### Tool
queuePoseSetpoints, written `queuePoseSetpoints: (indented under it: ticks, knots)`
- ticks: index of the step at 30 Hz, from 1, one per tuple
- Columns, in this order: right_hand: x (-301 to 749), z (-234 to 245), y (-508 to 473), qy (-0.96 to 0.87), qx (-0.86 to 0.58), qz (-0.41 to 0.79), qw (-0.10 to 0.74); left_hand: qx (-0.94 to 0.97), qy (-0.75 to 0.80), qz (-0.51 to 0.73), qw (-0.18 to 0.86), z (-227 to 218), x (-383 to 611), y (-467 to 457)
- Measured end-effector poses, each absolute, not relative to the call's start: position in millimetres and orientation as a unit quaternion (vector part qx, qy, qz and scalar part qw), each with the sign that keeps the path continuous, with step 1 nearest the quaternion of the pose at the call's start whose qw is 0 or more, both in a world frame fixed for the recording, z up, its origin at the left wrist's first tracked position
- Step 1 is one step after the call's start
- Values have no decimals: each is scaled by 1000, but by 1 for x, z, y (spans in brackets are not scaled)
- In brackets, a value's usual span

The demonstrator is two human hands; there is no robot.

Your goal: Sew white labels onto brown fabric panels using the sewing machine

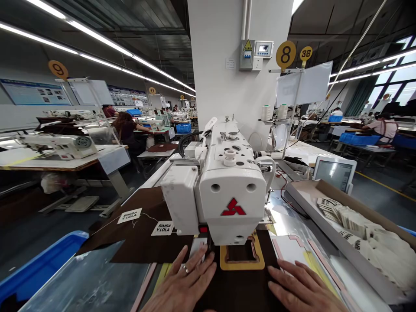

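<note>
Brown fabric (240, 291) held flat at the sewing machine (232, 190).
The left hand (183, 281) lies open, fingers spread, on the fabric, which sits on the worktop under the yellow frame (227, 264). The right hand (302, 288) also presses flat and open. Even pressure on both sides, with fingertips clear of the needle, seems wise.
</note>
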State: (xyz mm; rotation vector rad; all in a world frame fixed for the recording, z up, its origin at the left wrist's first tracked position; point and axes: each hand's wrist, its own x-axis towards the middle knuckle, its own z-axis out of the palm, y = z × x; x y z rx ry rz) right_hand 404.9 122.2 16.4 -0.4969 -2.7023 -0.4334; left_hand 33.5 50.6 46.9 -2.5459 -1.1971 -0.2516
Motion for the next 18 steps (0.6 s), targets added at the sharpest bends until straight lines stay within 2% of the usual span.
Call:
queuePoseSetpoints:
  ticks: [3,8,12,14,18]
  knots:
    - [396,27,124,-959,-203,-137,143,-882,-450,-87,109,51,34,60]
    - [380,49,130,-946,-320,9,41,-850,-506,-117,86,37,31,62]
    - [373,53,138,-919,-381,85,61,-843,-517,-128,72,31,30,51]
    - [372,50,140,-913,-390,91,79,-869,-481,-107,42,32,29,54]
    - [371,43,144,-912,-391,69,103,-858,-503,-103,10,37,28,79]
